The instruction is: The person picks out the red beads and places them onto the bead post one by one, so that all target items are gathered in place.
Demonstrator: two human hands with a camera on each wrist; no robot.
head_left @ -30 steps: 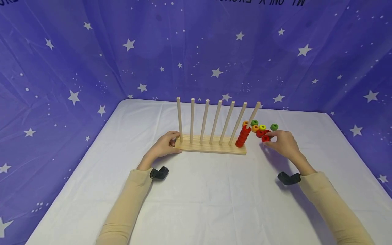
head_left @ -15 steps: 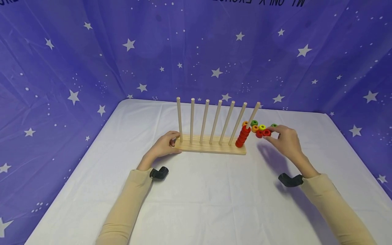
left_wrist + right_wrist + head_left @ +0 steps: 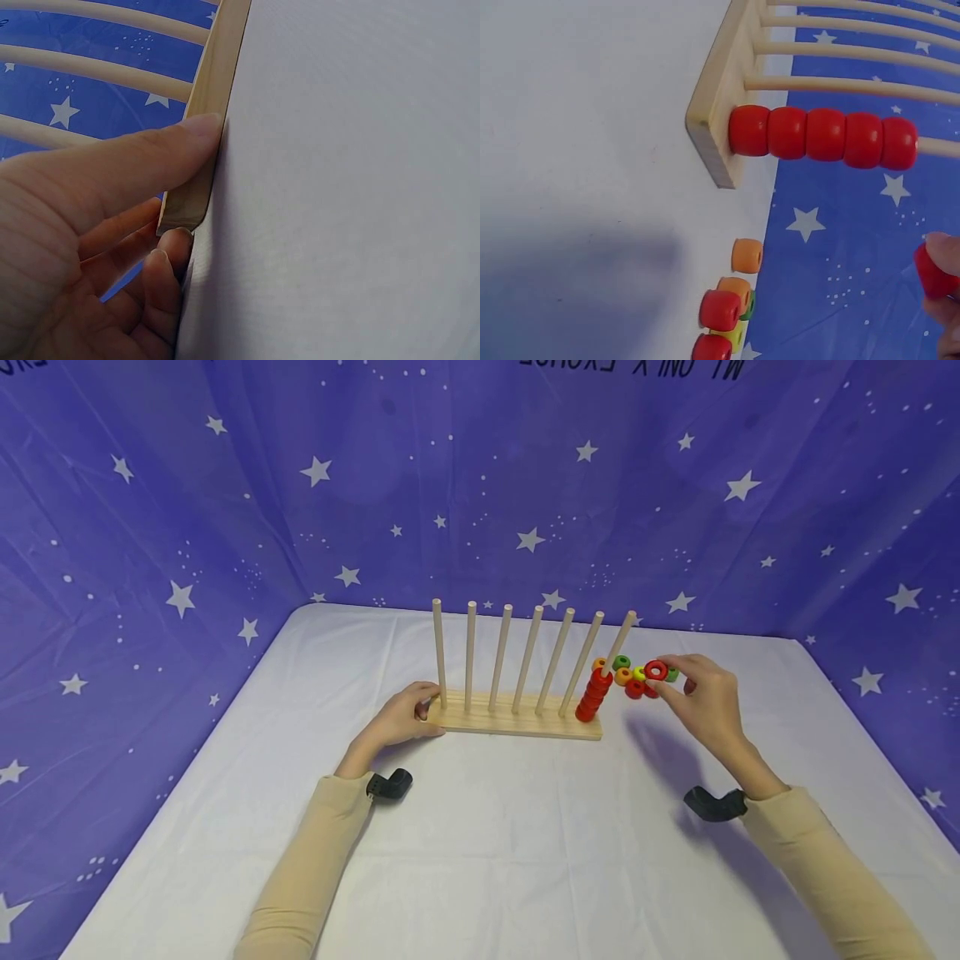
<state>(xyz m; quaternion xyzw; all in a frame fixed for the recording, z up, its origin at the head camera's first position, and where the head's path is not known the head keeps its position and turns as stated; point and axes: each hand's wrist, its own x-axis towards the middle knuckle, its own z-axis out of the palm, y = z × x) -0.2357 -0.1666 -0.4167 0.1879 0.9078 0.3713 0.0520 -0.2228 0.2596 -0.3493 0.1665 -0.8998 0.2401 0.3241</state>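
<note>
A wooden peg stand with several upright pegs stands on the table. My left hand grips its left end; in the left wrist view the thumb lies along the front edge and the fingers curl at the end. Several red beads are stacked on the rightmost peg. Right of the stand, my right hand pinches a red bead between thumb and finger, raised above the loose beads. In the head view the bead's hole is turned towards the camera.
Loose beads lie behind and right of the stand: two red beads, one of them a red bead, an orange bead, a yellow bead and a green bead among them. A white cloth covers the table; a starry blue curtain hangs behind.
My right hand has lifted a red bead off the table, up and slightly away from me, turning its hole towards the head camera. The left hand keeps its hold on the stand.
</note>
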